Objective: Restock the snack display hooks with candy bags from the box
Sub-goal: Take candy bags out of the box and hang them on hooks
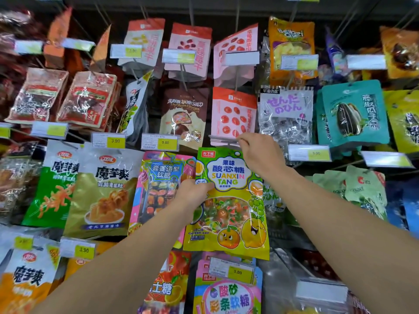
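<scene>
Single head-worn wide-angle view, facing forward and slightly downward onto a wall of snack display hooks [223, 141] at close range. Both forearms enter from the lower edge. Lens distortion bends the frame's margins, where packets appear blurred, perhaps beyond reliable reading.

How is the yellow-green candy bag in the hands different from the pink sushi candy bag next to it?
The yellow-green candy bag shows cartoon fruit; the pink candy bag shows sushi shapes. The left hand and right hand hold the yellow-green bag; the pink bag just hangs. The yellow-green bag sits in front, overlapping the pink one. Both have clear windows.
</scene>
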`<action>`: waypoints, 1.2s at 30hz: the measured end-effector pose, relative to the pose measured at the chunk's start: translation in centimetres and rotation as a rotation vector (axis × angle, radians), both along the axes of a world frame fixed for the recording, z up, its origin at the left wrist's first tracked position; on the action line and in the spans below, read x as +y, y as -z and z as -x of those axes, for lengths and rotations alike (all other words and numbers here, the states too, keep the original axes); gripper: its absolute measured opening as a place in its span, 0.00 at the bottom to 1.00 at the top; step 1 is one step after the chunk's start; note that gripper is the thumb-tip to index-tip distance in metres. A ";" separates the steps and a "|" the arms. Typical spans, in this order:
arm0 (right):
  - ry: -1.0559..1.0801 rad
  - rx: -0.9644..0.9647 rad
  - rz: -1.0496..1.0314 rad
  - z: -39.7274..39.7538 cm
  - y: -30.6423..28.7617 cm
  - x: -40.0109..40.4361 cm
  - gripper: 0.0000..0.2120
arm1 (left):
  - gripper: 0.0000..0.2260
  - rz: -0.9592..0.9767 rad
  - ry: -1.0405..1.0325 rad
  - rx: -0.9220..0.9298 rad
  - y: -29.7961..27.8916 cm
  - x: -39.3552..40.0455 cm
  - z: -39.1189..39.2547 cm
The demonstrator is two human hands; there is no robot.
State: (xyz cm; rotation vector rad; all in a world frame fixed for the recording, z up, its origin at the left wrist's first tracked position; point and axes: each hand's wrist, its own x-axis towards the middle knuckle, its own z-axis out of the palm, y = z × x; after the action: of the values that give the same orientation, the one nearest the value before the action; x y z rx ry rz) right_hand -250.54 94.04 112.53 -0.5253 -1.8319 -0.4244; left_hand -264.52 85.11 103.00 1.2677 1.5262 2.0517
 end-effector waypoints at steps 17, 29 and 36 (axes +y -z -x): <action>-0.088 0.027 0.030 -0.4 2.6 0.3 0.22 | 0.33 0.077 -0.037 0.042 0.7 1.1 2.2; -0.252 0.016 0.571 -0.2 19.3 1.7 0.45 | 0.27 0.160 -0.412 0.538 6.4 0.6 2.7; -0.008 -0.040 0.619 0.5 18.7 2.1 0.40 | 0.25 0.187 -0.375 0.726 7.2 0.9 3.1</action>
State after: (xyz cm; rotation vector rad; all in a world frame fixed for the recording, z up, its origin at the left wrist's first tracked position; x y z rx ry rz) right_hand -251.08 96.10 93.83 -0.9297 -1.9939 0.1558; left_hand -267.66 85.98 95.83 1.8840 2.3550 1.6414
